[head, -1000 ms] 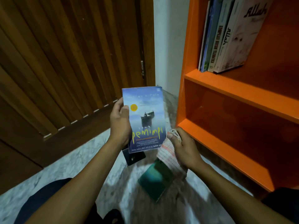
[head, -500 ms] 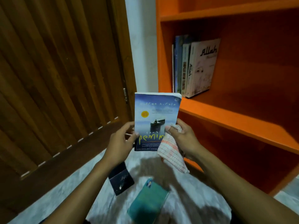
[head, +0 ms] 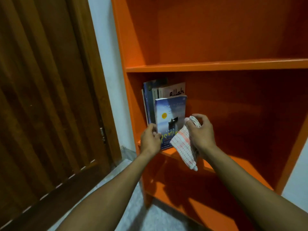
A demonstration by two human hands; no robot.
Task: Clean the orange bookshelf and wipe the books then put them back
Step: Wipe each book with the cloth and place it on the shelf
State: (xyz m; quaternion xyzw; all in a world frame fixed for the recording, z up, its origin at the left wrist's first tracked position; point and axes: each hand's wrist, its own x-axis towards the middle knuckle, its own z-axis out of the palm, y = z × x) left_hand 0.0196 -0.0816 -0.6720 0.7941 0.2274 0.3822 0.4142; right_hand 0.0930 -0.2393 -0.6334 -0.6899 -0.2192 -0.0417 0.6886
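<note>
The orange bookshelf (head: 216, 65) stands in front of me. A blue paperback (head: 170, 117) with yellow lettering stands upright at the front of the middle shelf, against several books (head: 155, 97) leaning on the shelf's left wall; the rearmost visible cover is white with black lettering (head: 176, 92). My left hand (head: 150, 139) pinches the blue book's lower left edge. My right hand (head: 200, 134) is at the book's right edge and grips a white cloth with orange checks (head: 185, 147), which hangs down over the shelf's front edge.
A dark wooden slatted door (head: 46, 97) fills the left side, with a strip of white wall (head: 110, 80) between it and the shelf. The shelf above the books and the compartment below hold nothing visible. Grey marbled floor (head: 133, 205) lies below.
Both hands have lifted the blue book from over the floor up to the middle shelf and set it against the leaning books. The view rose; the books on the floor are out of sight.
</note>
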